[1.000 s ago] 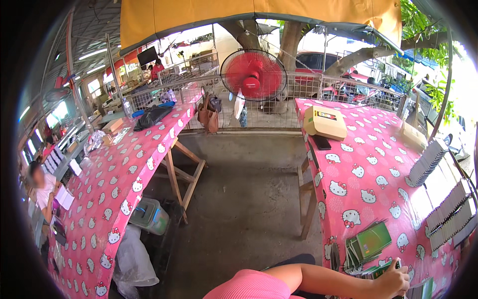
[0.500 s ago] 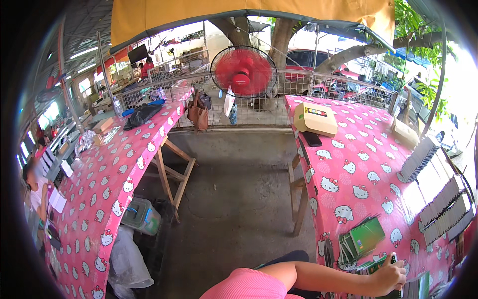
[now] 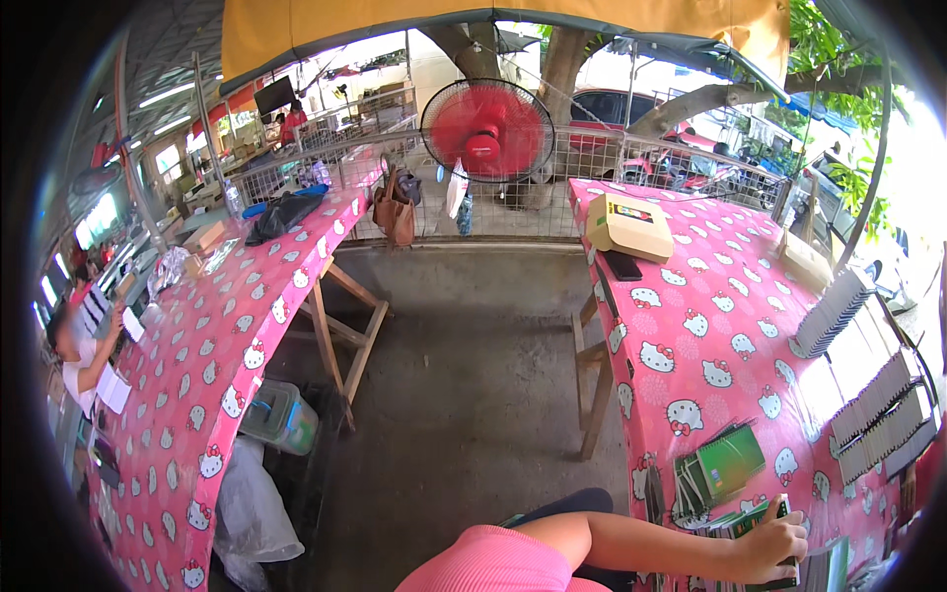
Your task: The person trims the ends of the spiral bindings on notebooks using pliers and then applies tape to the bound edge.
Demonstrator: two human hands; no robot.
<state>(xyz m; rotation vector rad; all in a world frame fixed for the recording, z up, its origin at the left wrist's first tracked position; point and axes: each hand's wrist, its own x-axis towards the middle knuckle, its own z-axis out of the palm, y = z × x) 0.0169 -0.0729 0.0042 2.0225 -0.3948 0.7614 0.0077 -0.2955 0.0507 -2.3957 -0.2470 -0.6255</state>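
My left forearm reaches across to the table at the lower right. There my left hand (image 3: 772, 548) is closed round a dark green spiral notebook (image 3: 786, 515), whose edge stands up past the fingers. Beside and beyond the hand lies a fanned pile of green spiral notebooks (image 3: 725, 464) on the pink table cover. More notebooks (image 3: 824, 567) lie just right of the hand, partly cut off by the dark rim. My right hand is out of the picture.
Stacked spiral-bound books (image 3: 883, 414) and another upright stack (image 3: 832, 314) stand on the right table. A cardboard box (image 3: 629, 227) and a black phone (image 3: 621, 266) sit at its far end. A red fan (image 3: 487, 131) stands ahead. Another person (image 3: 84, 355) works beyond the left table (image 3: 197, 395).
My view has tilted slightly, and my left hand stays on the notebook in nearly the same spot. The person at the far left has raised an arm.
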